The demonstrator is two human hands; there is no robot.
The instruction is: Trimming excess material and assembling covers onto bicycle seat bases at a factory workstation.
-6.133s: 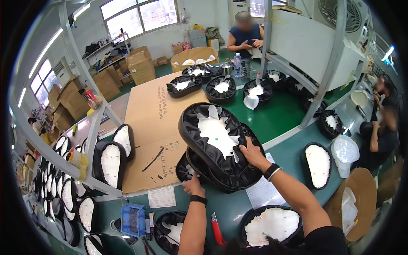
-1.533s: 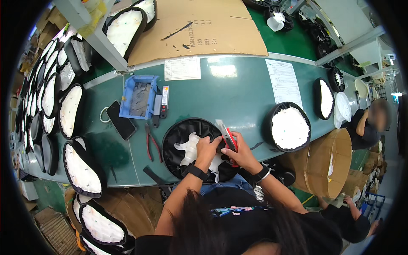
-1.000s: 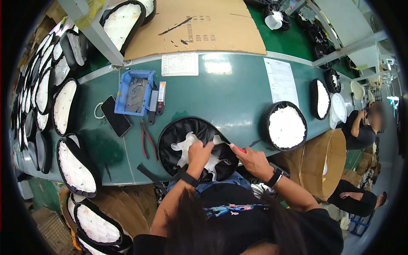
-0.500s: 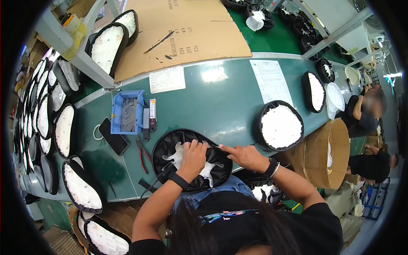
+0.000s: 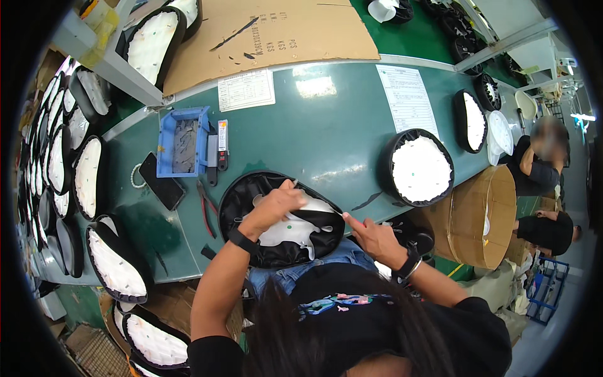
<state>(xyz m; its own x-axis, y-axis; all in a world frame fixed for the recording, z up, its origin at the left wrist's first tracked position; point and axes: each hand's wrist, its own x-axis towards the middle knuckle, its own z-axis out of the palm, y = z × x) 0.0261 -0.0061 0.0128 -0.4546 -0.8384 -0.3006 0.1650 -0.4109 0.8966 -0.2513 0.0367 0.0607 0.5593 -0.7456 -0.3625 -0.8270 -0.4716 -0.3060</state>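
The black cushion (image 5: 321, 222), rounded on the left and tapering to a point on the right, lies at the near edge of the green table (image 5: 339, 141), against the person's lap. Its glossy cover gathers in folds around a white lining (image 5: 284, 234) with lobed edges (a small green dot marks it). The left hand (image 5: 274, 207) arches over the far left part, fingers bent; the right hand (image 5: 378, 241) reaches in from the right, forefinger pointing to the tapered rim. The hands are apart; whether either grips anything, I cannot tell.
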